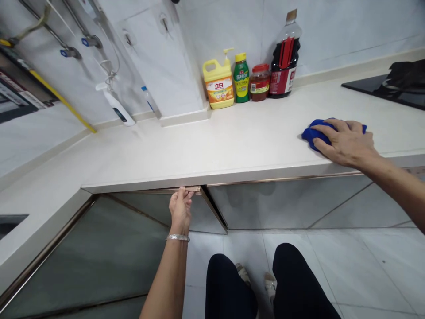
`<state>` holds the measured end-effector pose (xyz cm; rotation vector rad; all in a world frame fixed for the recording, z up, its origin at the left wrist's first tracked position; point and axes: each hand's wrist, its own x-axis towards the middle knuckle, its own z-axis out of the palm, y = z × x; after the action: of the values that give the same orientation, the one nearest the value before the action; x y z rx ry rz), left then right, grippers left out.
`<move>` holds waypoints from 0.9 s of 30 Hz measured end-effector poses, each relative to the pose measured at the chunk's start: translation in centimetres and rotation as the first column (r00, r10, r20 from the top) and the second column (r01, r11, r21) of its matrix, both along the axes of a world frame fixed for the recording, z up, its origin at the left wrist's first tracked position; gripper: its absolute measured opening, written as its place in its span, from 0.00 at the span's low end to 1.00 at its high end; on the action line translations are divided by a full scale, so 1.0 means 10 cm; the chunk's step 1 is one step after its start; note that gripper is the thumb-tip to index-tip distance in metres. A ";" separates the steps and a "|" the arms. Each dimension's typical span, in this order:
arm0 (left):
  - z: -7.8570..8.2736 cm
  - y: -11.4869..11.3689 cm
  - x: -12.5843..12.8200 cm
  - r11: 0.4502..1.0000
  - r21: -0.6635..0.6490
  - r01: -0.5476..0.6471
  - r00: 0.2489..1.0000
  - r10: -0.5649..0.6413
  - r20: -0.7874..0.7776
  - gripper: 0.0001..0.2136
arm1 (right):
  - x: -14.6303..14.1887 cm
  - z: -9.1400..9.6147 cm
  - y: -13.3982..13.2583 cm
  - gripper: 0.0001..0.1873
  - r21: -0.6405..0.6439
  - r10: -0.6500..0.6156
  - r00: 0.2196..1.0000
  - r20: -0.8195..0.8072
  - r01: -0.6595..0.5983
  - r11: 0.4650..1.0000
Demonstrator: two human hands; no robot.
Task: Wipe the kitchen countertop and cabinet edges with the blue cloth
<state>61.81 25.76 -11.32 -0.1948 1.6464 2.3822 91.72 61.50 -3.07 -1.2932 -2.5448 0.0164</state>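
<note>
My left hand [180,206] grips the top edge of a cabinet door [186,190] under the counter, fingers hooked over its copper-coloured rim; the door stands slightly ajar. A silver bracelet sits on that wrist. My right hand [343,142] lies flat on a blue cloth [315,130] near the front edge of the cream countertop [232,141], fingers pressed down on it.
Against the tiled wall stand a yellow detergent bottle [218,84], a green bottle [241,78], a red-lidded jar [259,83] and a large dark sauce bottle [284,57]. A black cooktop [392,88] lies at far right. A sink corner [9,221] shows at left. My legs stand on the tiled floor.
</note>
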 end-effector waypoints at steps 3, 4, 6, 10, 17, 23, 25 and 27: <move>-0.02 0.06 -0.03 0.998 0.063 0.018 1.000 -0.018 -0.002 0.06 | -0.01 0.00 0.02 0.34 -0.007 -0.005 1.000 0.008 0.005 1.000; -0.02 0.07 -0.03 0.996 0.083 0.035 0.999 -0.034 -0.005 0.07 | -0.01 0.00 0.02 0.34 -0.006 -0.006 1.000 0.010 0.006 1.000; -0.03 0.11 -0.05 0.991 0.114 0.063 0.998 -0.063 -0.006 0.08 | 0.00 0.00 0.02 0.34 0.003 -0.001 1.000 0.010 0.001 1.000; -0.04 0.21 -0.11 0.989 0.140 0.053 0.998 -0.054 0.008 0.11 | 0.00 0.01 0.02 0.35 0.006 -0.010 1.000 0.020 0.009 1.000; -0.05 0.18 -0.03 0.986 0.142 0.087 0.996 -0.090 0.011 0.14 | -0.07 -0.01 0.15 0.32 -0.018 -0.046 0.994 0.095 0.048 0.999; 0.12 -0.25 0.14 0.960 -0.133 0.246 0.969 -0.239 0.062 0.14 | -0.44 0.06 0.33 0.31 -0.027 -0.137 0.984 0.112 0.141 0.990; 0.26 -0.34 0.14 0.937 -0.219 0.274 0.959 -0.283 -0.012 0.09 | -0.70 0.09 0.27 0.32 -0.027 -0.193 0.976 0.100 0.196 0.980; 0.45 -0.33 0.14 0.923 -0.292 0.251 0.937 -0.308 -0.167 0.18 | -1.01 0.13 0.07 0.33 -0.024 -0.186 0.978 0.096 0.189 0.982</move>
<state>63.16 22.44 -6.84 0.2442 1.9394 2.0194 81.66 62.24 -1.80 -1.5776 -2.4960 -0.0416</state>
